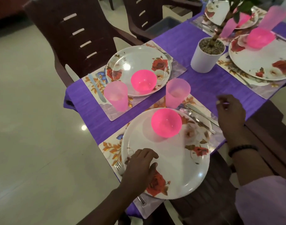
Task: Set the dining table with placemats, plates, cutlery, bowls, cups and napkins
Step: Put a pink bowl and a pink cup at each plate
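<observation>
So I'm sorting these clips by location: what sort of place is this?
Most likely a home dining room: a table under a purple cloth, floral plates on placemats, brown plastic chairs drawn up, and a potted plant as a centrepiece on a tiled floor.

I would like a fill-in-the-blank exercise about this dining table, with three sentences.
1. The bright pink plastic bowl stands on the nearest white floral ____.
2. The left hand rests on that plate's ____ edge.
3. The white round plant pot stands on the ____ tablecloth.

Missing words: plate; left; purple
</observation>
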